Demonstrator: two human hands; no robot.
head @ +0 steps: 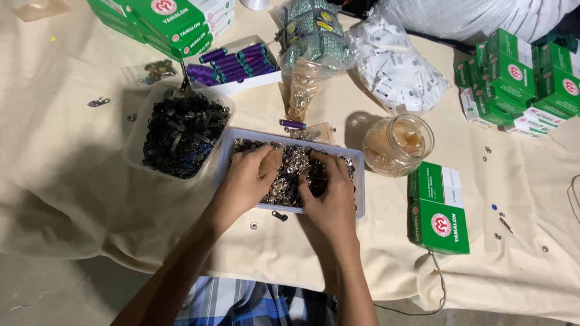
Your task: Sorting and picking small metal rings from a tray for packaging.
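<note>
A shallow clear plastic tray (360,181) lies in front of me on a cream cloth, filled with small silver and dark metal fasteners (296,166). Both my hands are sunk into that pile. My left hand (248,178) rests in the left half with its fingers curled down among the pieces. My right hand (329,193) covers the right half, fingers bent into the pile too. What the fingers hold is hidden by the heap.
A clear tub of black zipper pulls (181,130) stands left of the tray. A glass jar (397,145) and green boxes (438,208) sit to the right, more green boxes (519,78) far right and top left. Purple thread spools (232,63), bagged parts (396,63), loose bits lie around.
</note>
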